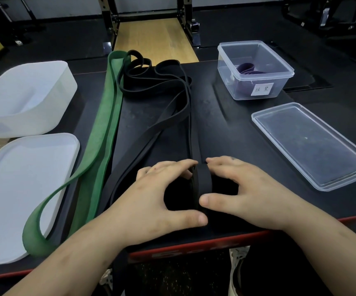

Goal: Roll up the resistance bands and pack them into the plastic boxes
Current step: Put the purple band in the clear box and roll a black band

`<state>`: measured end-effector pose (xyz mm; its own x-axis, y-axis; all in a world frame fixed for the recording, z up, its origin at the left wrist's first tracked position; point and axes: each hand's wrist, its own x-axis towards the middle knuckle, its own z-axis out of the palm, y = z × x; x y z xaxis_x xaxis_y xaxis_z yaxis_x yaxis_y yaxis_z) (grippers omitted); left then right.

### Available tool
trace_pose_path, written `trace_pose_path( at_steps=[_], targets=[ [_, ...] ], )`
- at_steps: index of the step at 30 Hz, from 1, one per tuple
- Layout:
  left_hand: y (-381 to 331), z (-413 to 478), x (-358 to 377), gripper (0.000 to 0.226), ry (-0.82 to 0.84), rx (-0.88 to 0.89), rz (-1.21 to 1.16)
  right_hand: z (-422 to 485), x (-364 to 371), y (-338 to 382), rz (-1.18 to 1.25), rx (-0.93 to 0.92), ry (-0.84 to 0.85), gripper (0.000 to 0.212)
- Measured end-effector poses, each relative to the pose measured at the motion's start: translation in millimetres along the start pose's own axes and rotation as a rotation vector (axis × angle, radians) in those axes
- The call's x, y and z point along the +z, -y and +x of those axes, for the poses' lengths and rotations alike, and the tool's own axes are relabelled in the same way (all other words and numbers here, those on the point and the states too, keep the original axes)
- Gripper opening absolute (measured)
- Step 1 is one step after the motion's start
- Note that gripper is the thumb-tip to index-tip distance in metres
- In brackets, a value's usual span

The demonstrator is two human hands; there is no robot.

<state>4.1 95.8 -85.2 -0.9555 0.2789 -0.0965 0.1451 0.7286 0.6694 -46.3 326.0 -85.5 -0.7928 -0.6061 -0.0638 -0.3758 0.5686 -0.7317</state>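
Fingers [172, 167] of both hands are clamped on a black roll [202, 184] that stands on edge at the near side of the desk [226, 129]. The left hand [162, 195] grips the roll's left side, with its thumb at the near side and its fingertips curled over the far side. The right hand [243, 189] mirrors it on the right side, thumb pressed against the near face.

From the top of the roll the black band [168, 116] runs away across the desk and ends in loose loops near the far edge. How many black bands lie in those loops I cannot tell.

Just left of them lies a wide green band [104, 116], stretched from the far edge to the near left. Its near loop rests on the edge of a white lid [23, 189], which lies flat at the near left. Behind that lid, at the far left, sits an open white box [12, 124].

At the far right stands an open clear box [237, 82] with a purple band [247, 68] inside and a paper label [260, 89] on its near wall. Nearer on the right, a clear lid [309, 144] lies flat on the desk, well apart from the hands.
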Motion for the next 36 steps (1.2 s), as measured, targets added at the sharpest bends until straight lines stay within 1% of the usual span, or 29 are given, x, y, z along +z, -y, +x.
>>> trace_pose_path(
  at_steps=[2,3,5,6,7,9,10,12,16,20,23,27,29,31,32,35,36],
  targets=[
    [-2,2,1,0.082,-0.016,0.004,0.022,1,1,-1,-0.016,0.003,-0.016,0.047],
    [-2,4,1,0.078,-0.028,0.008,0.027,1,1,-1,-0.025,0.011,-0.018,0.049],
    [-2,6,1,0.069,-0.035,0.015,0.028,1,0,0,-0.028,0.027,-0.006,0.04],
    [-3,7,1,0.067,-0.035,0.016,0.028,0,-1,-1,-0.014,0.034,0.0,0.04],
    [-2,8,1,0.067,-0.036,0.014,0.03,-1,-3,-1,0.002,0.04,0.001,0.047],
    [-1,10,1,0.077,-0.044,0.004,0.041,-3,-7,-1,0.007,0.044,-0.003,0.066],
    [1,11,2,0.083,-0.054,0.004,0.053,-3,-9,-1,-0.003,0.042,0.011,0.071],
    [3,13,2,0.089,-0.071,0.018,0.068,-3,-10,0,-0.015,0.038,0.042,0.073],
    [4,15,1,0.089,-0.075,0.012,0.038,-2,-9,-2,-0.002,0.093,0.07,0.091],
    [4,14,3,0.088,-0.082,-0.002,0.018,-1,-8,-3,-0.002,0.096,0.05,0.079],
    [3,12,5,0.091,-0.079,0.003,0.017,-3,-10,-5,-0.02,0.089,0.052,0.082],
    [2,8,7,0.081,-0.05,0.049,0.033,-8,-13,-9,-0.025,0.021,0.101,0.073],
    [3,6,9,0.077,-0.048,0.063,0.036,-9,-12,-13,-0.024,-0.018,0.108,0.076],
    [3,6,9,0.077,-0.051,0.069,0.039,-7,-11,-15,-0.029,-0.012,0.106,0.079],
    [3,5,8,0.077,-0.051,0.072,0.039,-7,-11,-15,-0.025,-0.013,0.109,0.075],
    [3,6,5,0.079,-0.028,0.087,0.058,-5,-12,-13,-0.003,-0.033,0.132,0.053],
    [3,6,3,0.08,-0.017,0.095,0.066,-5,-12,-12,-0.009,-0.03,0.135,0.05]
  ],
)
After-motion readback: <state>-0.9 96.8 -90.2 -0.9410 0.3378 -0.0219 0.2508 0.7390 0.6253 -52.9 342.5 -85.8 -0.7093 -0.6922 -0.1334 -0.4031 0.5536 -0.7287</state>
